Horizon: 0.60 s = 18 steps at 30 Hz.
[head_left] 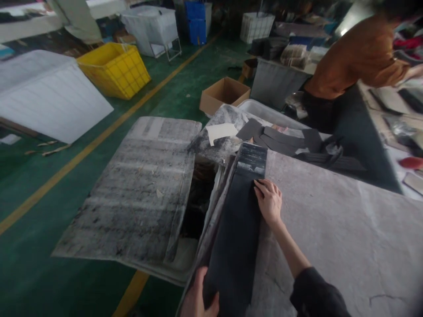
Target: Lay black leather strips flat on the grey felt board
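A long stack of dark grey sheets lies along the left edge of a pale grey table. My right hand rests flat on the stack's right side near its far end, fingers stretched out. My left hand grips the near end of the stack at the bottom of the view, thumb on top of the sheet. The far end of the stack shows lighter streaks.
A smudged grey board lies left of the table over a bin. Beyond are loose dark pieces, a cardboard box, a yellow crate and white bins. A person in an orange top bends at the far right.
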Available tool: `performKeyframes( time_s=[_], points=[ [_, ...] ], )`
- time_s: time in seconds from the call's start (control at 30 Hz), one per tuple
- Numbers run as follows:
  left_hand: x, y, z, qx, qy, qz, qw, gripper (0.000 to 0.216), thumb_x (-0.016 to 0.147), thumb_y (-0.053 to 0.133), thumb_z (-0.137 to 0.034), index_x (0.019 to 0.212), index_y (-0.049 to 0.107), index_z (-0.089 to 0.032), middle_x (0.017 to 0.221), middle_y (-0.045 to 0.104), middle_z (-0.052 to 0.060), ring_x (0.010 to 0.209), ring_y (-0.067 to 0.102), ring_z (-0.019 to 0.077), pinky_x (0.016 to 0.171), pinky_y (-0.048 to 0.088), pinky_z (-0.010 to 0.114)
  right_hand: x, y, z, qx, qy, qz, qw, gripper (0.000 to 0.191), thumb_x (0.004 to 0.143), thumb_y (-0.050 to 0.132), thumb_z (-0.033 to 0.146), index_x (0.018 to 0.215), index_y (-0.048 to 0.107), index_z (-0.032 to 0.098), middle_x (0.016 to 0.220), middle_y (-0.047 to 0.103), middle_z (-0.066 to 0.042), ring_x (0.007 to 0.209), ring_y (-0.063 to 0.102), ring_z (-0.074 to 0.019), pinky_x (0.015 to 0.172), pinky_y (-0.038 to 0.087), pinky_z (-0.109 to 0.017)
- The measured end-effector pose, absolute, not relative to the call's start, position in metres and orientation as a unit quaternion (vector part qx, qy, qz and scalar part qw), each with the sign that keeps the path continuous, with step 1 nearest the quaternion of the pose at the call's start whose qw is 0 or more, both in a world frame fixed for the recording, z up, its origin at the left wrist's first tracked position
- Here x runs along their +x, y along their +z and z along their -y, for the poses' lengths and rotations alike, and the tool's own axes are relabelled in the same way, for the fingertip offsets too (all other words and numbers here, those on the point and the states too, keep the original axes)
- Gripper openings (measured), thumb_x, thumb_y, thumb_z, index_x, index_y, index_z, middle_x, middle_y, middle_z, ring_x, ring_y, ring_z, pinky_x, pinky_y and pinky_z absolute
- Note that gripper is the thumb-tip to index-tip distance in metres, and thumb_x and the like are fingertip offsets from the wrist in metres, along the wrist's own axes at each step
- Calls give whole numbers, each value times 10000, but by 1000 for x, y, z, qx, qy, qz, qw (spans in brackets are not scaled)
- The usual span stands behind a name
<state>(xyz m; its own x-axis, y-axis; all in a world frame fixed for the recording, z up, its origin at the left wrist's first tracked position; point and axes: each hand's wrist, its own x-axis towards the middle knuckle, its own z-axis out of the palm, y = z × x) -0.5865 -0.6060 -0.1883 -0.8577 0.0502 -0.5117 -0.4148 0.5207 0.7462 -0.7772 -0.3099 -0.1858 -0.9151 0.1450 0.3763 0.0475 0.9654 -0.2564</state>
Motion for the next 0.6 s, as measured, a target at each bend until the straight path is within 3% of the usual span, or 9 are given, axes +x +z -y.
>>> performKeyframes(
  time_s=[0.23,0.6],
  points=[
    [-550,-181,625,-117,515,-818,228,326,827,495,-261,1152,492,-234,939,718,49,911,700,206,798,551,320,-775,-190,312,-52,131,967,210,270,960,513,327,1169,679,289,1211,636,-18,1130,522,-226,941,379,-371],
    [-532,-163,614,-167,410,-886,134,234,817,538,-236,1052,542,-237,876,682,6,766,674,157,639,475,242,-770,-191,305,-54,203,953,219,324,914,511,380,1150,701,265,1201,635,-65,1097,515,-282,957,378,-461]
  ],
)
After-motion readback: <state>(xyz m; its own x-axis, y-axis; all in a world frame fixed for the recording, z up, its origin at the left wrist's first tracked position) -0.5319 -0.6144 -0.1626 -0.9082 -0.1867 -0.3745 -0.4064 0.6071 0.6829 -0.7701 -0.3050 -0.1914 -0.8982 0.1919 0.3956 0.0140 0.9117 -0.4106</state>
